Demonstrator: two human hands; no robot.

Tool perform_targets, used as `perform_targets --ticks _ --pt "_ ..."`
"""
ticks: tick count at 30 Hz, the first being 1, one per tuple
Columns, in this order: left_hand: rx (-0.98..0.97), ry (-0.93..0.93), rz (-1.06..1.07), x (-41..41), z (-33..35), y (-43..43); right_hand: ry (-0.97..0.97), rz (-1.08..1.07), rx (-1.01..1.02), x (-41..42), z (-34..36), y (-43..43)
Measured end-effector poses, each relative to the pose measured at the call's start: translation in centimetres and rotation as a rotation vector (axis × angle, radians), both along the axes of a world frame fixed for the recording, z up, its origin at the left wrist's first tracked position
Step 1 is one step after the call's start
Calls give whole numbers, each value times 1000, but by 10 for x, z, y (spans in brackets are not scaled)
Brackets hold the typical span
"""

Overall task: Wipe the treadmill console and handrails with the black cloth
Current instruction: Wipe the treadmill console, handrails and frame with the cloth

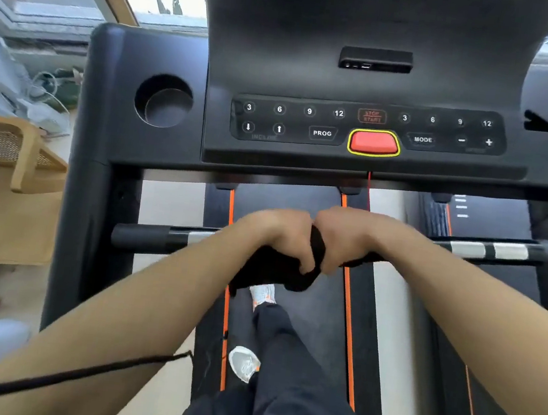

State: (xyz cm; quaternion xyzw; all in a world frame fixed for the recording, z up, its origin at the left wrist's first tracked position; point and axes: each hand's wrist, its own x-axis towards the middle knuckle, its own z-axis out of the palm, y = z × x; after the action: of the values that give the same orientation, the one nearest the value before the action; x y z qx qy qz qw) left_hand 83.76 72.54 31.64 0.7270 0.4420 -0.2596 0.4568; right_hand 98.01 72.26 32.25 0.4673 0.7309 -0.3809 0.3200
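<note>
The black treadmill console (368,129) fills the upper middle, with numbered buttons and a red stop key. Below it a horizontal handrail (155,236) with silver sensor bands runs across the frame. My left hand (279,234) and my right hand (348,237) sit side by side at the rail's middle, knuckles touching. Both are closed around the black cloth (275,273), which is bunched over the rail and hangs below my left hand. The rail under the hands is hidden.
A round cup holder (163,100) sits left of the buttons. The left upright post (85,184) stands beside a wooden chair (13,154). My legs and grey shoes stand on the belt (309,301). A thin black cord (72,375) crosses my left forearm.
</note>
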Motion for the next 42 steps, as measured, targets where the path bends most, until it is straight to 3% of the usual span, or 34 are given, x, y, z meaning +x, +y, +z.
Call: perform_targets --ticks 2,3,5,7,9,11,13,18,20,22,23,26,28,30,34,36,37,39,42 --pt "-249 17 29 2 1 16 43 -80 -225 1 -1 15" --pt "-282 23 32 2 1 18 50 -98 -272 0 1 17" --pt "-166 23 22 4 0 10 51 -89 -182 0 2 8" --pt "205 35 15 3 -5 -13 40 -92 160 2 0 -17" --pt "779 30 -28 0 -16 -46 47 -28 653 4 -15 -49" --pt "1072 -7 -29 -2 -25 -63 98 8 972 3 -28 -69" --pt "962 14 -13 0 -23 -59 68 16 924 3 -25 -62" --pt "-24 11 -20 3 -1 3 33 -16 -44 1 7 1" --pt "-209 17 6 3 3 15 36 -86 -247 -1 10 14" --pt "-154 30 5 4 3 10 38 -118 -222 -2 9 9" --pt "-20 24 7 4 1 1 52 -117 -99 0 9 -1" --pt "792 66 -37 0 -16 -48 17 -5 558 2 -3 -47" --pt "1029 44 -30 -1 -20 -64 35 -15 726 1 -8 -59" --pt "791 78 -15 0 -13 -50 14 -1 485 2 -5 -37" --pt "-50 65 -31 3 2 7 29 -47 -250 1 -2 15" --pt "-257 86 13 4 -1 18 28 -110 -482 -2 -4 23" --pt "-263 89 19 4 -2 18 37 -127 -495 -3 -4 22" --pt "-89 67 -8 4 -2 6 69 -104 -275 -2 -1 11" --pt "561 91 7 -4 -11 -35 24 0 352 5 -7 -26"
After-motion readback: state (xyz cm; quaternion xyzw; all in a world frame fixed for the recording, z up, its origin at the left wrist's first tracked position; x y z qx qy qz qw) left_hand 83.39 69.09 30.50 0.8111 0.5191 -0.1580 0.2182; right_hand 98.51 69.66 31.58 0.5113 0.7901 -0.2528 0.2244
